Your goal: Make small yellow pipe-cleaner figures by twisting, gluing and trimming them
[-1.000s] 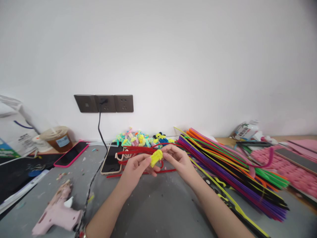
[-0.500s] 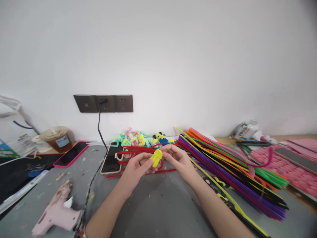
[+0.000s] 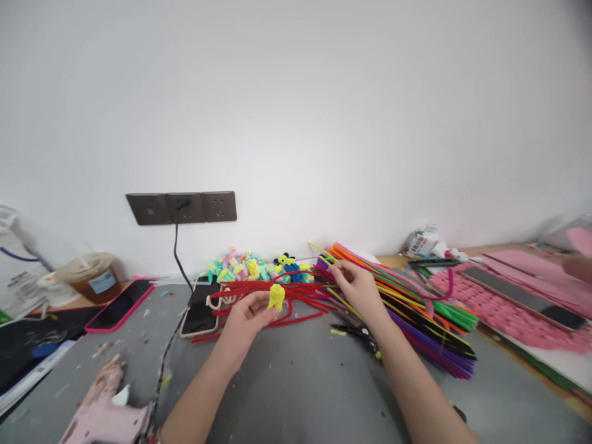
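My left hand [image 3: 247, 317] pinches a small yellow pipe-cleaner coil [image 3: 276, 296] above the grey tabletop [image 3: 296, 388]. My right hand [image 3: 356, 287] has left the coil and rests on the near end of a bundle of coloured pipe cleaners [image 3: 407, 302], fingers curled on its strands. Loose red pipe cleaners [image 3: 277, 290] lie spread between and behind the two hands. Black pliers [image 3: 358, 333] lie on the table just under my right wrist.
A pile of small finished pipe-cleaner figures [image 3: 252, 266] sits by the wall. Two phones [image 3: 119, 296] [image 3: 200, 308] lie at left, one on a cable from the wall sockets [image 3: 182, 207]. A pink glue gun [image 3: 104, 410] lies front left; pink sheets [image 3: 509, 308] lie at right.
My right hand let go of the yellow coil and moved right onto the coloured pipe-cleaner bundle. My left hand keeps the coil. The view shifted a little to the right.
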Motion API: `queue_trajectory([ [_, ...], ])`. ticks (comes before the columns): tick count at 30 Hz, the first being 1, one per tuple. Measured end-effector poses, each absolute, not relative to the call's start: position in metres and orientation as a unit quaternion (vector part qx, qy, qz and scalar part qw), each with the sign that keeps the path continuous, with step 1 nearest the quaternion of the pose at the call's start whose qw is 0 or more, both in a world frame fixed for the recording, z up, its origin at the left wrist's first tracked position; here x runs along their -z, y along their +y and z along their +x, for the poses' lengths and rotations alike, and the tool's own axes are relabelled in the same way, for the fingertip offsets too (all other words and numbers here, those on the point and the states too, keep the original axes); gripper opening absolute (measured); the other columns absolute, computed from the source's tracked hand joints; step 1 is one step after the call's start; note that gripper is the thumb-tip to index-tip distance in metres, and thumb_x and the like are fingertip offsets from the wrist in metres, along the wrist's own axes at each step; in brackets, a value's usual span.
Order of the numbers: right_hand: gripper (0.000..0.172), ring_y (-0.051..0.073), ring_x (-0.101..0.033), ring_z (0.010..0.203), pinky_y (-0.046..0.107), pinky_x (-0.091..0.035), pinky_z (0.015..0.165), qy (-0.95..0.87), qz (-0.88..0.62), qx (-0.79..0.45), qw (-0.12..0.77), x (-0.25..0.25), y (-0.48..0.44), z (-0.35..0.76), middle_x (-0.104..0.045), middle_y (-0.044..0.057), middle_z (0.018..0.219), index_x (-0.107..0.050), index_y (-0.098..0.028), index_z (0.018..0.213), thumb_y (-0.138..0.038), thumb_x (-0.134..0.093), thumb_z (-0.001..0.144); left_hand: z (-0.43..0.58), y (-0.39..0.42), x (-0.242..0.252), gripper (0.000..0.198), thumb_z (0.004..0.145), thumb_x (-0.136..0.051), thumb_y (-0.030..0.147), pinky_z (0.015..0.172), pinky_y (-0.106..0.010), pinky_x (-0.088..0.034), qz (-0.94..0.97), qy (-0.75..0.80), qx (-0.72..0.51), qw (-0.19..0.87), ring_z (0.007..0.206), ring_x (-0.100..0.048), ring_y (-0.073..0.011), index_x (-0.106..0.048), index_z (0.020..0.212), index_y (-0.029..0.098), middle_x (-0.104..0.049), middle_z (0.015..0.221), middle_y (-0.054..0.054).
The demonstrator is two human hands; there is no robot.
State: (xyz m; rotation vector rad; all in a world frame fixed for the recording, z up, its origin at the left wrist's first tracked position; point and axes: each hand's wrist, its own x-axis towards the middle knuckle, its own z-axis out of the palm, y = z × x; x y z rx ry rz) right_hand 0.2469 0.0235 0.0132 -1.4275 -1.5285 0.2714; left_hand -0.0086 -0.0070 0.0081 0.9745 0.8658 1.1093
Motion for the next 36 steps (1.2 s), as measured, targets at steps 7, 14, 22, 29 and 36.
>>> queue_trajectory([
  [7,0.028,0.023,-0.06,0.063,0.032,-0.039,0.06,-0.555,-0.713,-0.02,0.428,-0.012,0.023,0.292,-0.068,0.007,0.067,-0.069,-0.018,0.075,-0.042,-0.057,0.083,-0.007,-0.005,-0.006,0.042,0.057,-0.09,0.03,0.08,-0.027,-0.053,0.417,0.39,-0.49,0.658,0.089,-0.071,-0.0203,-0.07,0.091,0.015,-0.077,0.093,-0.007],
  [14,0.008,0.026,-0.065,0.07,0.033,-0.039,0.063,-0.539,-0.768,-0.009,0.346,0.002,0.029,0.304,-0.072,0.007,0.069,-0.072,-0.021,0.07,-0.025,-0.066,0.073,-0.007,-0.008,-0.012,0.045,0.058,-0.089,0.035,0.075,-0.026,-0.055,0.39,0.387,-0.47,0.691,0.082,-0.074,-0.0207,-0.068,0.092,0.014,-0.078,0.087,-0.009],
  [22,0.011,0.018,-0.056,0.062,0.03,-0.039,0.064,-0.566,-0.725,0.016,0.392,-0.018,0.022,0.304,-0.059,-0.001,0.06,-0.064,-0.02,0.065,-0.026,-0.063,0.074,-0.007,-0.008,-0.011,0.044,0.057,-0.09,0.034,0.071,-0.025,-0.056,0.388,0.386,-0.476,0.689,0.078,-0.074,-0.019,-0.068,0.089,0.014,-0.078,0.086,-0.008],
  [29,0.031,0.012,-0.037,0.05,0.026,-0.031,0.051,-0.399,-0.452,0.161,0.781,-0.082,-0.01,0.284,-0.041,-0.006,0.057,-0.044,-0.023,0.068,-0.041,-0.055,0.091,-0.007,-0.009,-0.012,0.047,0.059,-0.089,0.038,0.072,-0.025,-0.056,0.383,0.391,-0.477,0.688,0.079,-0.074,-0.0197,-0.068,0.094,0.013,-0.078,0.089,-0.01],
  [36,0.06,0.008,-0.028,0.032,0.023,-0.023,0.037,-0.41,-0.366,-0.431,0.716,-0.045,0.011,0.245,-0.032,-0.008,0.035,-0.05,-0.021,0.055,-0.073,-0.049,0.083,-0.004,-0.009,-0.01,0.045,0.061,-0.088,0.037,0.075,-0.026,-0.055,0.377,0.386,-0.483,0.69,0.084,-0.074,-0.0211,-0.069,0.094,0.013,-0.078,0.096,-0.012],
])
